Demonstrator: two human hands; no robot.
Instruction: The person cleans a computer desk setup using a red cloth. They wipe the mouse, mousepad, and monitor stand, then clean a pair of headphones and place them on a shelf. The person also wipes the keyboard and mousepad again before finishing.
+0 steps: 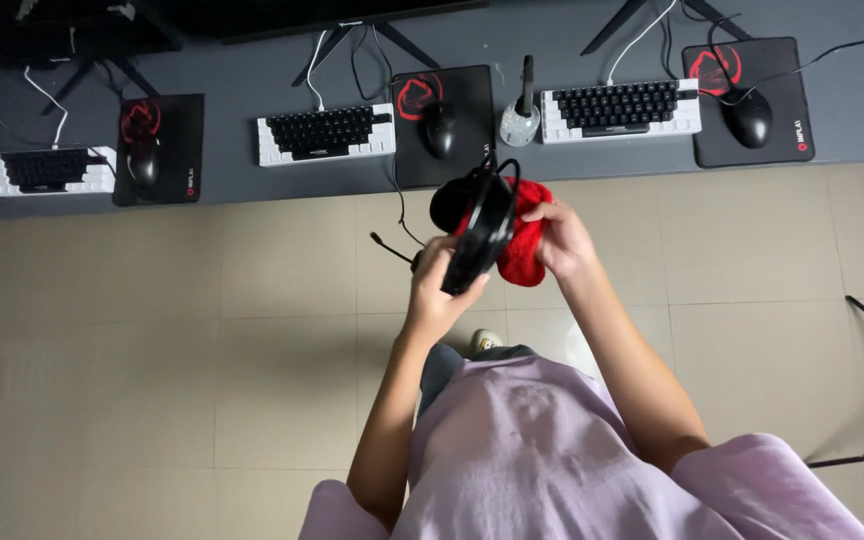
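Wiping underway: my left hand [439,285] grips the black padded headset [479,232], right-hand fingers [544,215] closed on the fluffy red cloth [526,250], rubbing next demands steadier pressure.

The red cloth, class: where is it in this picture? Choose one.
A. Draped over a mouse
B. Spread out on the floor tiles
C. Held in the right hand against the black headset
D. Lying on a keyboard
C: the right hand presses the red cloth against the black headset, which the left hand grips from below, above the floor.
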